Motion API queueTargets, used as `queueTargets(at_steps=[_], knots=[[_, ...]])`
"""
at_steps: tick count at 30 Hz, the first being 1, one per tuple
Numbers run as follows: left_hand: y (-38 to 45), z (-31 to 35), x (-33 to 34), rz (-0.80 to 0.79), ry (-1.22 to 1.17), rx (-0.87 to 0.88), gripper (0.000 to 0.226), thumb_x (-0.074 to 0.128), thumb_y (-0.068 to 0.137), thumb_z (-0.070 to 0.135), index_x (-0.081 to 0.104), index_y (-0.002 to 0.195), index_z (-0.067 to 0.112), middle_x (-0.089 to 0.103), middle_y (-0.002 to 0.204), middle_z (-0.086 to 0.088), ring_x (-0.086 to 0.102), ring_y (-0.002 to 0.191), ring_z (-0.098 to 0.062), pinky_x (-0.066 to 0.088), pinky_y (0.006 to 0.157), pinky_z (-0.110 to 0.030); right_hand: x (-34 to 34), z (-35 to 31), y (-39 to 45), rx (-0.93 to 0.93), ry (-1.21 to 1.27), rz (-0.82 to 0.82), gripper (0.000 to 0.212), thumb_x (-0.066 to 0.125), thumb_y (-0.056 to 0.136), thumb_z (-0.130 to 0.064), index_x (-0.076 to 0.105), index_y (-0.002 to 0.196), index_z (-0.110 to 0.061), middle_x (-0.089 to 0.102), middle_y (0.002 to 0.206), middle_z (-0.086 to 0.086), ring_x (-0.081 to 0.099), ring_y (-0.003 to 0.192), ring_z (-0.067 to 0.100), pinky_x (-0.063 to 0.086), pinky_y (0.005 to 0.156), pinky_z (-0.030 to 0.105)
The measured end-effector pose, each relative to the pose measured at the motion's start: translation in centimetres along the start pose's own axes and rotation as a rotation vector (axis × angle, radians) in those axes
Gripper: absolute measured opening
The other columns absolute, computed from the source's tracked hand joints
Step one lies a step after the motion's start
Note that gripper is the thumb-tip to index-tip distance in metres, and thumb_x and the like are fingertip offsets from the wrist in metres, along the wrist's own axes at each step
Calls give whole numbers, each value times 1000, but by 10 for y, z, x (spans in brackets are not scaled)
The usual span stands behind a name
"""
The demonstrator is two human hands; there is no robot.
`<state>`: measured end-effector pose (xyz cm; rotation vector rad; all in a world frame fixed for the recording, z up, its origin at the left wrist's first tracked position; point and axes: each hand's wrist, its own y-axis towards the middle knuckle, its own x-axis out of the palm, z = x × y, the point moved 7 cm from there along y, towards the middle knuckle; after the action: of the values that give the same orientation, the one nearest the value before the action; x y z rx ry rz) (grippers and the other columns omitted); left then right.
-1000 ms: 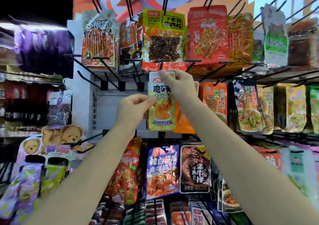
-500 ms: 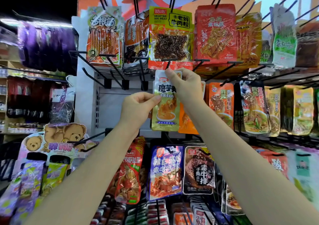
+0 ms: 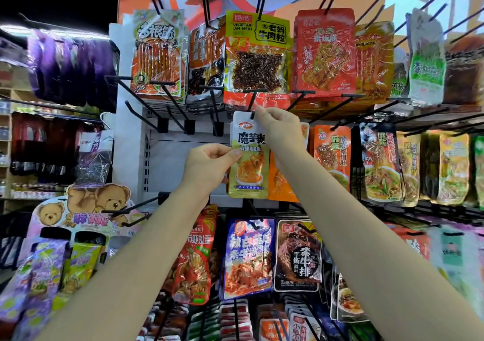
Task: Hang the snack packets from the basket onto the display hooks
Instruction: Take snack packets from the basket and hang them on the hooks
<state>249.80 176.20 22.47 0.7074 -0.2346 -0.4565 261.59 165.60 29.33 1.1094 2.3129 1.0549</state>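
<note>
The snack packet [image 3: 248,157] is glossy plastic film, its top white and smooth, its lower part shiny gold. At its twelve o'clock, the hook [image 3: 252,102] is thin black metal rod, matt. Further up, the green packet [image 3: 258,52] has a clear, crinkled window that catches glare. At eight o'clock, the bear sign [image 3: 86,207] looks like printed card, smooth and flat.

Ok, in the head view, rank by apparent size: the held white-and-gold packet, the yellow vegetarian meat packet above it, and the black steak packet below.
1. Yellow vegetarian meat packet, clearly largest.
2. Black steak packet and the held white-and-gold packet look about alike; the held one sits nearer the camera, pinched by both hands, so no ranking between them.
</note>
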Motion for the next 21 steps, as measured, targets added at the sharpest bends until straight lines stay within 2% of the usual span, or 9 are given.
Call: queueTargets(at_steps=[2,3,5,7,8,10,14,18,21], knots=[[-1,-1,-1,-5,2,-15,12,75,90,18,72,80,14,72,73,4,64,55,-2,48,46,-17,-6,-6,-8,-128,-133,18,12,60,101,-28,66,106,-19,60,86,-7,54,77,4,43,65,22],[0,-1,-1,-12,4,-18,12,75,90,18,72,80,14,72,73,5,64,55,-1,48,46,-17,-10,-8,-14,-227,-221,38,19,61,101,-26,63,117,-17,60,90,-5,55,81,6,46,66,22],[2,0,-3,-23,31,-23,10,75,91,18,72,82,13,72,75,4,64,57,-2,48,47,-17,-18,-13,-31,-490,-436,105,32,65,98,-23,59,127,-12,60,103,4,58,92,16,50,79,26],[5,0,-4,-37,80,-35,8,74,91,19,73,86,14,73,80,3,66,66,-7,50,49,-19,-17,-9,-44,-691,-726,150,40,69,93,-27,61,129,-15,58,122,11,56,113,28,48,95,44],[7,-2,-4,-43,106,-44,7,74,92,20,73,86,15,74,82,2,67,71,-10,51,51,-20,-14,-3,-44,-719,-863,139,46,71,90,-33,61,132,-19,56,131,13,51,124,34,42,101,54],[12,-6,-4,-44,150,-63,8,73,93,20,73,86,17,74,85,0,67,76,-14,52,54,-22,-6,11,-39,-671,-1062,32,56,71,89,-45,55,140,-28,46,148,14,37,141,37,31,109,62],[24,-16,-2,-46,206,-100,17,73,93,25,74,100,9,72,93,-7,65,81,-18,49,52,-21,6,30,-29,-562,-1208,-125,65,57,95,-55,35,153,-33,23,164,11,16,152,36,16,118,60],[35,-25,-1,-53,273,-113,29,72,94,29,72,110,6,70,98,-8,64,81,-19,48,52,-21,10,37,-25,-555,-1228,-144,67,56,96,-54,34,155,-31,24,164,14,17,152,39,17,118,62],[35,-28,-2,-79,330,-97,26,71,94,30,72,107,7,73,103,-11,68,81,-22,54,57,-27,8,40,-27,-551,-1223,-169,67,55,97,-54,32,156,-32,22,165,14,15,152,38,19,119,60]])
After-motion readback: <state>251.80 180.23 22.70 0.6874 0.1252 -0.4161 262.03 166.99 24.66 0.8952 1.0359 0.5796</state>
